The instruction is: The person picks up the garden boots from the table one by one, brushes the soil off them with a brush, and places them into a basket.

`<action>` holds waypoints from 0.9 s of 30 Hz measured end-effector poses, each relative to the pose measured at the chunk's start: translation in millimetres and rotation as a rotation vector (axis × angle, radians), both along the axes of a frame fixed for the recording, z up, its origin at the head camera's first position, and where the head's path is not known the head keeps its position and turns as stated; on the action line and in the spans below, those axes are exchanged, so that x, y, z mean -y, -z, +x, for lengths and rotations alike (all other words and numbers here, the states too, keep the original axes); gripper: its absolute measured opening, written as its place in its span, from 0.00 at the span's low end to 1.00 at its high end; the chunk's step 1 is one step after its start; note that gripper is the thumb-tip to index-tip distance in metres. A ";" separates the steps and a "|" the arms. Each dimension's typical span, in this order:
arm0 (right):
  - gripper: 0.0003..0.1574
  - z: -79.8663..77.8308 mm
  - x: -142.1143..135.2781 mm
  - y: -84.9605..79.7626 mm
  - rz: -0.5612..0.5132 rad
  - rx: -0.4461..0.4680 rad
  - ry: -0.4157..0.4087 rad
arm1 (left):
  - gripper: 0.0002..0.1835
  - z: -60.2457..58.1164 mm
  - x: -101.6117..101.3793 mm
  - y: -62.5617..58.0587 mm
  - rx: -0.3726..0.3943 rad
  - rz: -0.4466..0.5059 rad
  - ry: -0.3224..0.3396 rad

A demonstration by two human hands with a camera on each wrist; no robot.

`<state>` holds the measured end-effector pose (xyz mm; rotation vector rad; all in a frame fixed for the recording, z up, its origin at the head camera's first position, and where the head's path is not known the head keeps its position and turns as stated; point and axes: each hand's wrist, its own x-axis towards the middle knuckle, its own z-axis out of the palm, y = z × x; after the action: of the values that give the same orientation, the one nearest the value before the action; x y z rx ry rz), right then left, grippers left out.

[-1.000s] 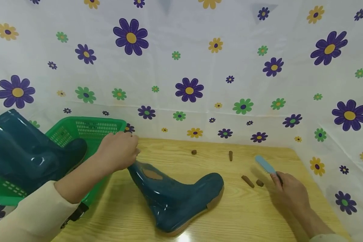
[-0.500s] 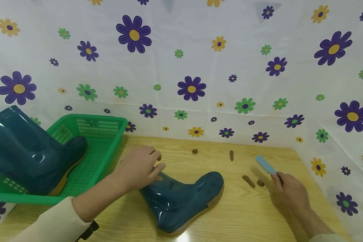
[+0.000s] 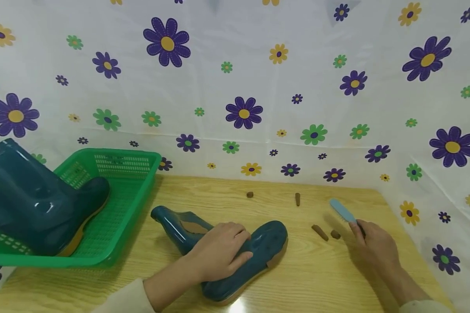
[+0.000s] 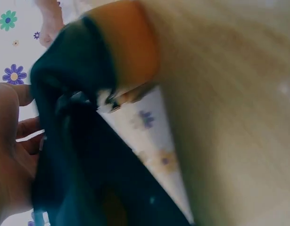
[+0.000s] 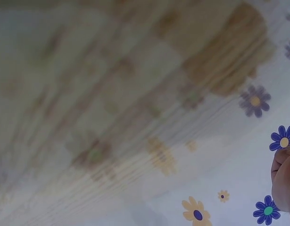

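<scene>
A dark teal rubber boot (image 3: 272, 234) lies on its side on the wooden table, its toe pointing right. Brown patches of what looks like mud (image 3: 194, 227) mark its shaft, with another near the toe's sole. Over the boot's ankle lies my left hand (image 3: 219, 252), fingers loosely extended and touching it. The left wrist view has that hand (image 4: 12, 155) beside the boot (image 4: 74, 61). At the right, my right hand (image 3: 377, 245) grips a light blue brush (image 3: 341, 210) by its dark handle, bristles facing down. Only part of this hand (image 5: 284, 183) shows in the right wrist view.
A green plastic basket (image 3: 141, 204) stands at the left with a second teal boot (image 3: 43, 204) in it, leaning past the rim. Several small brown pieces (image 3: 320, 232) lie on the table (image 3: 321, 278) between the boot and the brush. A flowered white sheet (image 3: 203, 87) hangs behind.
My left hand has let go of the boot's shaft top and moved right and down onto its ankle. The right hand and the brush have stayed still.
</scene>
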<state>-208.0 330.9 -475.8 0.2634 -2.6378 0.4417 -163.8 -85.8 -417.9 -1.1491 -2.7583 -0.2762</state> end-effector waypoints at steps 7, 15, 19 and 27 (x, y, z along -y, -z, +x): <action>0.19 -1.1 4.5 -3.6 -0.014 -0.032 -0.007 | 0.23 1.2 8.5 28.3 -0.183 -0.080 0.000; 0.19 -0.6 8.1 -7.4 -0.063 -0.017 -0.013 | 0.30 -3.1 9.8 39.5 -0.105 -0.126 0.026; 0.18 2.1 15.5 -8.7 -0.038 -0.022 -0.036 | 0.29 -6.6 6.0 42.4 -0.101 -0.157 0.067; 0.17 7.5 52.6 -6.0 -0.058 -0.075 -0.132 | 0.29 -8.7 4.5 48.3 -0.134 -0.155 0.104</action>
<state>-200.5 278.3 -469.8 0.4288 -2.5392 0.5404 -172.5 -90.2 -466.2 -1.2984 -2.6465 0.0051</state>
